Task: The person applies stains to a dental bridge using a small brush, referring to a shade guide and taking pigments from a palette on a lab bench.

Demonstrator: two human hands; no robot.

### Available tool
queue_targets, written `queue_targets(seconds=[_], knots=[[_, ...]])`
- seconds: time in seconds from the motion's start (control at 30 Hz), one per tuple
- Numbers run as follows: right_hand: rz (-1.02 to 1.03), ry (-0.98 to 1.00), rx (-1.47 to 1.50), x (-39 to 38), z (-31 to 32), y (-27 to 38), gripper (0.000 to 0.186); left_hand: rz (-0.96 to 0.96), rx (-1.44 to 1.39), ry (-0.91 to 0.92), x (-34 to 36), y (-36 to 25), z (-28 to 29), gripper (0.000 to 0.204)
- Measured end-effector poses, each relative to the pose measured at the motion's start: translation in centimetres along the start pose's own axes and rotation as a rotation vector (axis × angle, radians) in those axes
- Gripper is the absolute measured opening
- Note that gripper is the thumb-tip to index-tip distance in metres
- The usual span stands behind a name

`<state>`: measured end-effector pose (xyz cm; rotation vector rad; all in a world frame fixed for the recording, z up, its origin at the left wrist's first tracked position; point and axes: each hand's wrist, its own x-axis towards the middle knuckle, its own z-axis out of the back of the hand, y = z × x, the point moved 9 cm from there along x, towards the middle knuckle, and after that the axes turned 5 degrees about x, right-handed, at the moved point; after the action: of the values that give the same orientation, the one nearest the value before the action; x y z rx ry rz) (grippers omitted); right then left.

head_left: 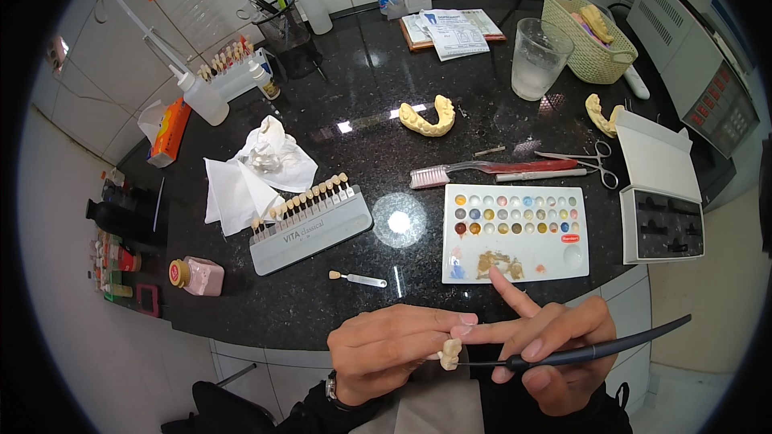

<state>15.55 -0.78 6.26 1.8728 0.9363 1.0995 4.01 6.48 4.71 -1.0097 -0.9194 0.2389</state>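
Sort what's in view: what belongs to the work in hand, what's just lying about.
Likely in use: tooth-shaped piece in left hand; black-handled tool in right hand; smeared palette.

Apparently just lying about: toothbrush; glass; crumpled tissue; green basket.

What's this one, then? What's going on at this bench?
A person's left hand holds a small tooth-coloured piece, while the right hand holds a thin, dark-handled tool with its tip right at the piece; contact is hard to tell. Just beyond the hands, a paint palette with brownish smears lies on the dark worktop, with a grey shade guide to its left.
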Motion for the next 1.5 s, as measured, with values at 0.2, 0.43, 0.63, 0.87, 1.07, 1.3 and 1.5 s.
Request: queue_targets(seconds=[0.2,0.43,0.63,0.87,1.07,1.3,1.5], knots=[[-0.019,-0.024,0.073,0.1,0.9,0.2,0.02,-0.042,0.064,0.053,0.0,-0.2,-0.4,0.017],[-0.069,-0.082,0.203,-0.1,0.8,-0.5,0.02,-0.176,0.135,0.031,0.3,-0.8,-0.9,0.007],[-0.103,-0.162,0.223,-0.9,1.5,-1.8,0.024,-0.172,0.096,0.012,-0.1,-0.8,-0.4,0.009],[0.039,-0.024,0.018,0.3,2.1,1.2,0.024,-0.204,0.043,0.127,-0.1,-1.1,-1.1,0.013],[-0.14,0.063,0.03,0.4,0.2,0.9,0.018,-0.26,0.109,0.155,0.0,-2.2,-1.4,0.007],[-0.087,0.168,-0.009,0.0,-0.2,1.0,0.012,-0.256,0.159,0.157,-0.6,-1.7,-1.3,0.015],[0.009,0.003,-0.055,-0.3,-0.4,1.4,0.022,-0.269,0.129,0.115,-0.1,-2.0,-1.2,0.012]])
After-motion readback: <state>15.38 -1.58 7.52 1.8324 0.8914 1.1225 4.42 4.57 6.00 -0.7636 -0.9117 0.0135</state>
